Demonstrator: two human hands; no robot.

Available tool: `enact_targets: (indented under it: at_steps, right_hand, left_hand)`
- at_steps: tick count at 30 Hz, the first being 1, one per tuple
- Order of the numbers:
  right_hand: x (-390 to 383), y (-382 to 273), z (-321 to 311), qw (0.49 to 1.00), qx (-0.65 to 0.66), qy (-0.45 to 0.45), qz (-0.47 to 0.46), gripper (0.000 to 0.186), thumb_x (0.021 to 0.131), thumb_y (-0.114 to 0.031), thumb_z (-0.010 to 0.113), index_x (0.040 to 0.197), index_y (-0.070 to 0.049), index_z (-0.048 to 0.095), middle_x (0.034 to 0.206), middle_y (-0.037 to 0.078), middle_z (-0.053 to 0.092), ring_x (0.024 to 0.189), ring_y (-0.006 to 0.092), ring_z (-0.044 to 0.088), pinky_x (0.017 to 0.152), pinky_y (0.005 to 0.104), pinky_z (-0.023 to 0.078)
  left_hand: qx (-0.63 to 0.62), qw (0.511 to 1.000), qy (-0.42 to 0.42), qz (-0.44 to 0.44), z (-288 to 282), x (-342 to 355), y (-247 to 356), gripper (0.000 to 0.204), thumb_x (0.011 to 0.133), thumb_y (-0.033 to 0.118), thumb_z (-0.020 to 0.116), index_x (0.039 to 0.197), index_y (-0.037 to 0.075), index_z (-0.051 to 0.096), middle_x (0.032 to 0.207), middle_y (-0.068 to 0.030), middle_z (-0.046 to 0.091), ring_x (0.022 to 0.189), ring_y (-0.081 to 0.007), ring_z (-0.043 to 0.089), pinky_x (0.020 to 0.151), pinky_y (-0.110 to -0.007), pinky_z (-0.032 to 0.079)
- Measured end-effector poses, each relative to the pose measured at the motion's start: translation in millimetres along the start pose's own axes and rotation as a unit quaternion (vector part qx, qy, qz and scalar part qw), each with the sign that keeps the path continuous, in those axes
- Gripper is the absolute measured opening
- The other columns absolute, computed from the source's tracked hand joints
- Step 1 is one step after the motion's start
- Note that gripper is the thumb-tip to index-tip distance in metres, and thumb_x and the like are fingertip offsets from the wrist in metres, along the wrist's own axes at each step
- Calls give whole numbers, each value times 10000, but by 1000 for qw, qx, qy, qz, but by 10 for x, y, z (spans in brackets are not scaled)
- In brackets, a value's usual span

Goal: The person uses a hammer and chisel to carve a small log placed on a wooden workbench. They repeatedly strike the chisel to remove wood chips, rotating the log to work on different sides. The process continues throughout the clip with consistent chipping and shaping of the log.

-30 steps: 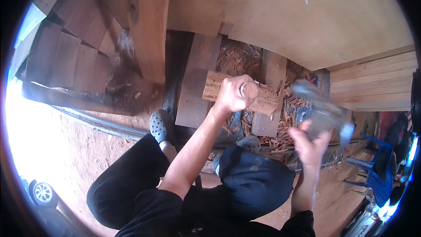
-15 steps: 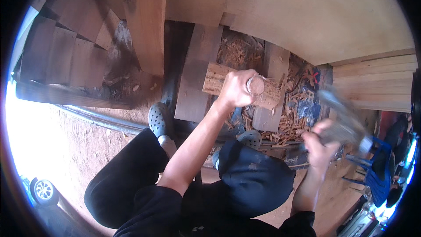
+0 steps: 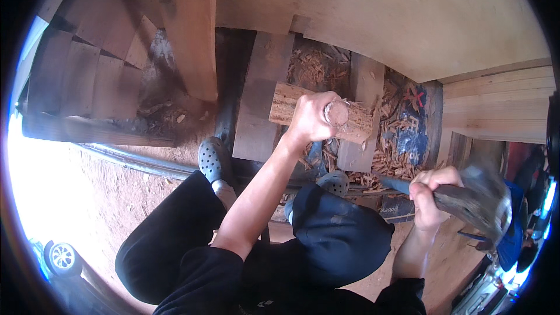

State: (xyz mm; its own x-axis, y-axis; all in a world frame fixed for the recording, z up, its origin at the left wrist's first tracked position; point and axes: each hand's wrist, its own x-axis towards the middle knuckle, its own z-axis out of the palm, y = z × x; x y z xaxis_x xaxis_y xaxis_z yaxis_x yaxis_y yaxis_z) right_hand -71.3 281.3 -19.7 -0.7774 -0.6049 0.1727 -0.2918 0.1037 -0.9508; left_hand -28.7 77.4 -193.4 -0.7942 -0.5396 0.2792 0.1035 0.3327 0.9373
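Note:
My left hand (image 3: pixel 313 118) is closed around a round wooden piece (image 3: pixel 336 114), whose pale flat end with a frayed rim faces up. Beneath this hand a rough wooden block (image 3: pixel 286 101) lies across two planks. The hand hides most of the round piece, so whether it touches the block is hard to see. Off to the right, my right hand (image 3: pixel 433 195) grips a tool (image 3: pixel 469 205) with a blue handle end and a broad, dark grey head. Motion blurs that head, and its exact kind is unclear. The tool is well apart from the block.
Reddish wood chips (image 3: pixel 392 151) litter the ground around the planks (image 3: pixel 259 93). A large wooden panel (image 3: pixel 379 11) overhangs the far side, and an upright beam (image 3: pixel 189 35) stands left. My clog-covered foot (image 3: pixel 213 159) is near the left plank. A blue chair (image 3: pixel 513 236) stands right.
My right hand has moved slightly right with the tool, whose head has swung right and down, away from the block. The left hand stays almost in place, still closed on the round wooden piece.

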Motion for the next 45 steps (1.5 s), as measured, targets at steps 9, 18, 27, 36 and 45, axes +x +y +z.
enact_targets:
  at_steps: [9,18,27,36,45]
  right_hand:
    - [68,351,114,955,-277,-106,-6,121,690,9,605,809,-8,602,707,18,610,600,119,558,547,280,449]
    - [132,512,392,941,-297,-125,100,362,706,-84,633,1040,40,569,862,113,635,787,206,634,683,349,494]
    - [-47,3,-70,998,-29,3,-52,163,736,76,533,793,-61,464,673,44,509,536,88,461,482,209,402]
    - [-14,722,366,942,-263,-70,198,235,687,-7,615,920,21,607,790,124,645,735,248,623,700,350,481]
    - [-472,1121,250,962,-163,2,220,326,643,-34,591,961,35,589,805,86,612,732,165,570,691,306,469]
  left_hand:
    - [-26,999,16,12,8,18,11,258,517,77,642,764,22,595,743,-170,615,731,-377,604,634,-392,492]
    - [-30,999,-8,4,6,9,-13,265,538,101,660,793,37,619,752,-162,628,749,-343,629,653,-369,499]
    - [-23,1000,15,-4,31,-15,9,262,520,84,646,773,32,599,748,-180,614,751,-380,603,642,-394,490]
    - [11,999,-36,-40,12,4,-1,306,533,99,661,830,29,650,781,-137,667,741,-297,657,685,-324,506]
    - [3,997,-76,26,-143,54,140,376,581,146,809,876,29,607,802,-132,651,786,-292,648,702,-344,493]
